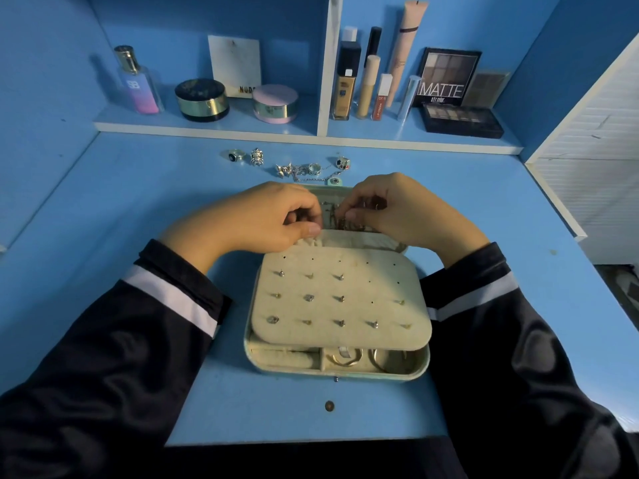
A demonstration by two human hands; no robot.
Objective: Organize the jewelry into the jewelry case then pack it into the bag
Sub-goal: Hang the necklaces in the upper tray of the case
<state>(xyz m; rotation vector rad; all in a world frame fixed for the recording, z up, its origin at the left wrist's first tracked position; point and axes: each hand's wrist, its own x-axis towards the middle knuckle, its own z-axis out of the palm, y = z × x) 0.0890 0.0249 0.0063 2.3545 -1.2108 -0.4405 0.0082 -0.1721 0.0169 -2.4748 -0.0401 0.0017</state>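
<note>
- Pinching at the far half of the jewelry case (252, 357), the left hand (262, 219) held thumb and fingertips narrowly closed on what appeared to be one end of a chain (340, 221).
- The right hand (404, 209), just beside it, had its fingers curled and pinched the same chain; the knuckles partly hid the contact.
- The case lay open at the centre of the table (138, 202), between both sleeves, with its front rim near the table's front edge.
- Risk: pulling from both ends at once would likely knot the chain or snag it on the lid fittings.
- Risk: a wrist dragged over the stud panel (340, 295) could dislodge the seated studs.
- Risk: the loose rings (238, 155) along the table's back edge were not yet packed, and reaching fingers could scatter them.
- Orientation: the case's long axis ran left to right, parallel to the table's front edge; the lid pointed away from the person.
- The bunched chain lay roughly left to right between the hands.
</note>
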